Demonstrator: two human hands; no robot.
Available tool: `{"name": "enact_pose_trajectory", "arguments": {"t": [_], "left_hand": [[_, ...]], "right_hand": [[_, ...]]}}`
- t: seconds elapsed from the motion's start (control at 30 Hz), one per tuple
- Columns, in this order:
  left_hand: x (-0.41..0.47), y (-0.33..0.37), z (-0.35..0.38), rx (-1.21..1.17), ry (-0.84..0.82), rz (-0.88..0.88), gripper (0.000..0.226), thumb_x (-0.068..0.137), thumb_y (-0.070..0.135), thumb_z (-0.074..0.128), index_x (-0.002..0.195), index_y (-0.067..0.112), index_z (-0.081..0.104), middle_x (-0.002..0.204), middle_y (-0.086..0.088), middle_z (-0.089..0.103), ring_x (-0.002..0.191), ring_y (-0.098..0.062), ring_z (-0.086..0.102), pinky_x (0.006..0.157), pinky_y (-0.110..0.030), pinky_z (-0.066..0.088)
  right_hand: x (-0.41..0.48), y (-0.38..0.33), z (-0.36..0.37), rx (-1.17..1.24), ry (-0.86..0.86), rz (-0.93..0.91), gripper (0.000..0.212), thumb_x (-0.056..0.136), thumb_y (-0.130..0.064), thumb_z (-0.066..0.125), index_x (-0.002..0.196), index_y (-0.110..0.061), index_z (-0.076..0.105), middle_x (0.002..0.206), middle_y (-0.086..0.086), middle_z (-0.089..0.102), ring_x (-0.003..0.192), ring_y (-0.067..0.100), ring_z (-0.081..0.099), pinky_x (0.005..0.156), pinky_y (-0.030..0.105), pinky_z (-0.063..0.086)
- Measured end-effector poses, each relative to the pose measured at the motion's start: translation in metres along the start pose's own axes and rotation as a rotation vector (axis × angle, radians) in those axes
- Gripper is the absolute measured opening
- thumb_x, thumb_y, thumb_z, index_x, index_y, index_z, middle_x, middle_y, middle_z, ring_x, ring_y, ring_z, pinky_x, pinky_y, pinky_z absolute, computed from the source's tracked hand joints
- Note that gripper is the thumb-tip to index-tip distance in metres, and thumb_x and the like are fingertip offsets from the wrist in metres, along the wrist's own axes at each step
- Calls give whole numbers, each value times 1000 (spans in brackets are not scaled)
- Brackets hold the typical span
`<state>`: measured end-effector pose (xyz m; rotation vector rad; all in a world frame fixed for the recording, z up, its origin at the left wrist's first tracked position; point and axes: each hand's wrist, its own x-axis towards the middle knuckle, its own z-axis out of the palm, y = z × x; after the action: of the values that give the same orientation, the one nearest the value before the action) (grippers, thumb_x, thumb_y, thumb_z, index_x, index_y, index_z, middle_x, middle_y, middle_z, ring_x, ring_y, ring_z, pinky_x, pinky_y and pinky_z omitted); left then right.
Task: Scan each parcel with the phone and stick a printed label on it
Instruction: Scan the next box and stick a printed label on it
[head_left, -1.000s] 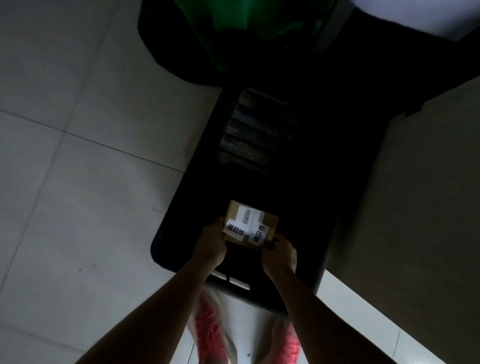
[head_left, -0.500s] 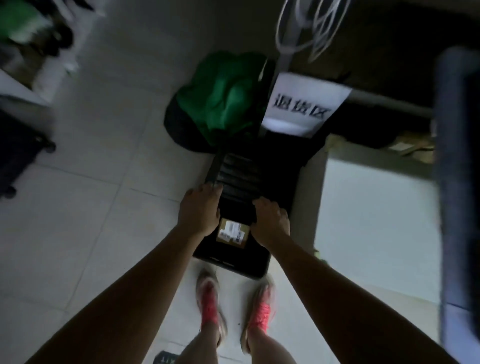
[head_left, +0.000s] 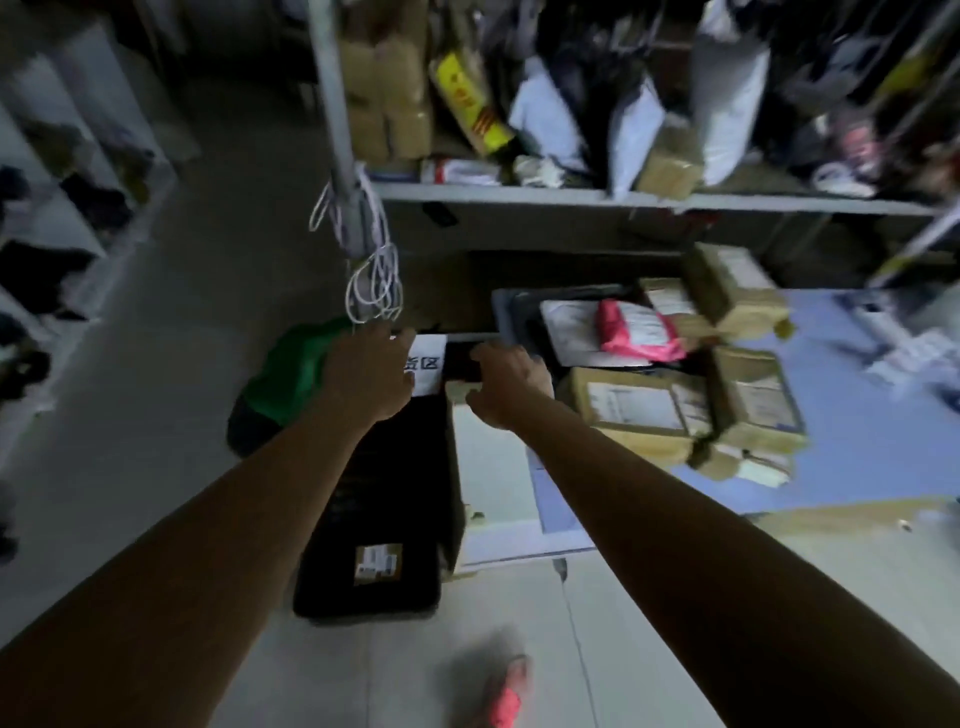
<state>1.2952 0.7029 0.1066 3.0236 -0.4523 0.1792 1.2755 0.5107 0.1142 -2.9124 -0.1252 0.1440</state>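
Observation:
A small brown parcel with printed labels lies in the near end of a black crate on the floor. My left hand and my right hand are both raised above the crate's far end, fingers loose, holding nothing. The left hand is in front of a white sign. The right hand is by the left edge of a blue-topped table. On it lie several brown boxes and a pink mailer bag. No phone is in view.
A grey tray holds the mailers. White cables hang from a post above the crate, and a green bag lies left of it. A shelf packed with parcels runs behind. My pink shoe is on the floor tiles.
Both hands let go of the small parcel, leaving it in the crate, and rose away from it. My view lifted from the crate up to the table and shelf.

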Motion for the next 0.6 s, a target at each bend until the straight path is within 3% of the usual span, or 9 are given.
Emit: {"name": "enact_pose_trajectory", "arguments": {"t": [0.3,0.5,0.6], "left_hand": [[-16,186,-27,-15,1,193,40,94,41,55,128,22,55,121,-5,63,110,-30,60,89,-39,49],[-12,270,11,-210,-96,-40,25,93,39,55,108,20,52,111,-8,60,102,-34,61,83,-43,52],[-7,288,31,-425,-158,-191,31,96,39,55,121,21,53,109,-8,64,98,-32,63,75,-38,51]], "right_hand": [[-109,154,-58,42,97,197,52,88,-34,69,137,-26,53,139,4,57,129,27,53,99,37,45],[-126,264,-52,219,73,233,58,86,-32,72,140,-23,54,141,4,59,129,27,54,102,37,48],[-121,301,-37,366,37,239,59,85,-32,74,139,-21,56,139,7,61,126,28,56,94,30,44]]}}
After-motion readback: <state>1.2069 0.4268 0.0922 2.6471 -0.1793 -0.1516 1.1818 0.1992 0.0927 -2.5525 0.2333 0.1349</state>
